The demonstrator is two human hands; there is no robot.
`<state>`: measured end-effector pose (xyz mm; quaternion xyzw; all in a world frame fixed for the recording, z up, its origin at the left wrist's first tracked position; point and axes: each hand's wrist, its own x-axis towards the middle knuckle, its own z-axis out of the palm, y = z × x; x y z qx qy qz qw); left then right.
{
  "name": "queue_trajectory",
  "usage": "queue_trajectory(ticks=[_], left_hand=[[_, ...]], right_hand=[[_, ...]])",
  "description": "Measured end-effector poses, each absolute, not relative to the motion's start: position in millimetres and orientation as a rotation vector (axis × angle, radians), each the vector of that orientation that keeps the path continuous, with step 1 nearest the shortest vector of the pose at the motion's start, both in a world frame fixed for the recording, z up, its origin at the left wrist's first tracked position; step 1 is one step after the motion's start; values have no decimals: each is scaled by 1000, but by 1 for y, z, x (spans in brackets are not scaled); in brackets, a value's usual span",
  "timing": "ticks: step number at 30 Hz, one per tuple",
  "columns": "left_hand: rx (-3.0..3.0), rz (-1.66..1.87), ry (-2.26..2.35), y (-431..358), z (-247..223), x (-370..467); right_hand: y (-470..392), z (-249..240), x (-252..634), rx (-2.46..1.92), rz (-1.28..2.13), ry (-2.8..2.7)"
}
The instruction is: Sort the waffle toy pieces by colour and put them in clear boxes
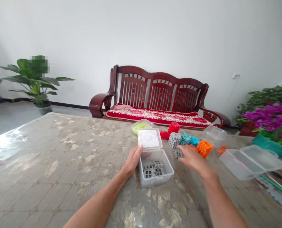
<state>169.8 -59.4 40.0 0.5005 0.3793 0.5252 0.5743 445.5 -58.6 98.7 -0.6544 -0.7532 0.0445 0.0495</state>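
My left hand (132,160) grips the left rim of an open clear plastic box (155,181), its thumb near the hinge. The box's lid (150,138) is tipped back behind it. Grey lattice pieces (153,169) lie in the bottom of the box. To the right, my right hand (193,159) reaches over the table with thumb and fingers apart, beside a dark grey lattice piece (178,154). Just behind that piece sits a light grey block (174,140).
Red (173,128), teal (185,138), blue (194,141) and orange (204,148) lattice blocks stand behind my right hand. A container of yellow-green pieces (141,126) is farther back. At right are an open clear box (240,164), an upturned clear container (214,135) and purple flowers (271,118).
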Motion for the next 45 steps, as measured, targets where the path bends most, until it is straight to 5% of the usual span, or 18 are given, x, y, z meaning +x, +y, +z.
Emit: queue_trajectory(ticks=[9, 18, 23, 31, 45], left_hand=[[1134, 1242, 878, -60, 42, 170], [1159, 1228, 887, -58, 38, 170], [1153, 1229, 887, -59, 41, 170], [1195, 1258, 865, -59, 41, 169], [1079, 1282, 905, -51, 30, 166]], right_hand=[[-43, 58, 460, -2033, 149, -2245], [-45, 67, 443, -2088, 105, -2144], [-54, 93, 428, -1687, 429, -1998], [-92, 131, 380, -1247, 413, -2316], [-55, 45, 400, -1493, 368, -1673]])
